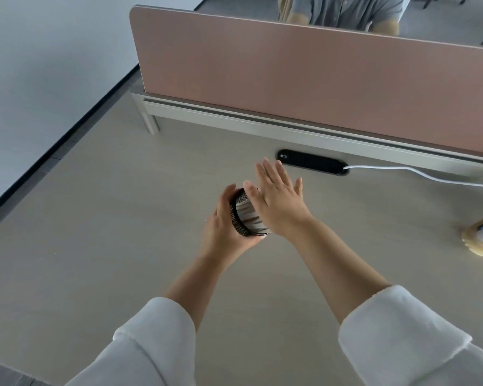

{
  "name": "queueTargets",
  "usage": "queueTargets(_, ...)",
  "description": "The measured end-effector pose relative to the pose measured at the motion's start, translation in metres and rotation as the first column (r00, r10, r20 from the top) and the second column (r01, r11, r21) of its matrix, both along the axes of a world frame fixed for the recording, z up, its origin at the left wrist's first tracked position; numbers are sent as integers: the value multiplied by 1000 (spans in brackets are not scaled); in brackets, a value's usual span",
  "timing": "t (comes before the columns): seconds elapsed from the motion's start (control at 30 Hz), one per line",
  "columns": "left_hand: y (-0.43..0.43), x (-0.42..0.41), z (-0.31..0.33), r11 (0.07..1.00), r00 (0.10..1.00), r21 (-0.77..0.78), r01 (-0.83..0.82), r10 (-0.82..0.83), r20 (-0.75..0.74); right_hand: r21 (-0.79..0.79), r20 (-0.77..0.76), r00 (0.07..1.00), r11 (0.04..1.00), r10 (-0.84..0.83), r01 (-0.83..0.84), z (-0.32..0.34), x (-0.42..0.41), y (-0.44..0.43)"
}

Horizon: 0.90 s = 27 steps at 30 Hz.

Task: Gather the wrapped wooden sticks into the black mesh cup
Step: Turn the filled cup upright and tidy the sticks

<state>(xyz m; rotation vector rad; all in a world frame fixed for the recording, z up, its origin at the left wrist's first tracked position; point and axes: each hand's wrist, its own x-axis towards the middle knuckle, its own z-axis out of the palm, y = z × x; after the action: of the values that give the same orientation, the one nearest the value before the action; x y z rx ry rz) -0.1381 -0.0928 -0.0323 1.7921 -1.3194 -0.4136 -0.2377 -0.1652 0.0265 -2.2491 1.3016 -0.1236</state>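
Observation:
My left hand (225, 227) grips the black mesh cup (239, 217) from the left and holds it tilted, its mouth turned to the right, above the middle of the desk. Inside the mouth I see the pale ends of several wrapped wooden sticks (250, 214), packed close together. My right hand (279, 199) is flat with fingers spread and straight, its palm lying against the cup's mouth and covering part of the sticks. No loose sticks show on the desk.
A pink divider panel (318, 79) runs along the far desk edge, with a person seated behind it. A black cable port (313, 162) with a white cable (418, 174) lies just beyond my hands. A yellowish soft toy (481, 238) sits at the right edge.

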Motion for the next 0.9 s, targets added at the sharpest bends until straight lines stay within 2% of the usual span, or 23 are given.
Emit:
queueTargets(0.03,1,2,-1,1000,1000,3,-1,1,-11,49,62,998,999,-2,-1,0,2,-2)
queueTargets(0.07,1,6,-1,1000,999,7,-13,13,-35,85,225,971,994,-83,65,2,1,-6)
queueTargets(0.1,2,12,-2,999,997,17,-35,36,-74,124,423,880,976,-217,181,1,1,-13)
queueTargets(0.13,2,19,-3,997,990,30,-64,67,-128,178,544,764,938,-347,299,-3,-1,-21)
queueTargets(0.17,0,27,-5,995,975,46,-90,97,-199,217,544,716,898,-437,383,-9,-3,-28)
queueTargets(0.2,-1,35,-5,994,951,45,-98,107,-290,224,451,765,887,-461,403,-14,-5,-32)
queueTargets(0.23,-3,41,-5,995,914,35,-90,96,-394,259,342,849,909,-402,326,-21,-4,-30)
queueTargets(0.27,-6,47,-4,997,863,23,-72,74,-499,329,276,924,929,-265,168,-27,1,-23)
queueTargets(0.33,-11,61,1,1000,752,11,7,2,-659,392,305,951,917,-54,-74,-35,20,-11)
queueTargets(0.37,-13,69,5,997,701,8,75,-48,-711,360,345,938,928,-39,-94,-36,30,-8)
queueTargets(0.43,-18,97,14,968,624,-6,251,-167,-763,252,404,912,967,-76,-31,-37,50,-9)
queueTargets(0.5,-25,128,19,924,649,55,377,-222,-728,244,401,907,969,-128,29,-39,73,-15)
queueTargets(0.53,-30,142,19,917,682,111,383,-199,-704,261,385,910,964,-157,56,-41,85,-17)
queueTargets(0.67,-50,202,9,938,764,189,291,-108,-637,316,343,898,934,-275,166,-54,149,-28)
queueTargets(0.8,-72,260,4,936,760,263,235,-8,-650,344,228,917,908,-328,240,-62,209,-45)
queueTargets(0.9,-85,288,-2,933,738,295,208,48,-673,367,230,903,892,-362,264,-65,242,-55)
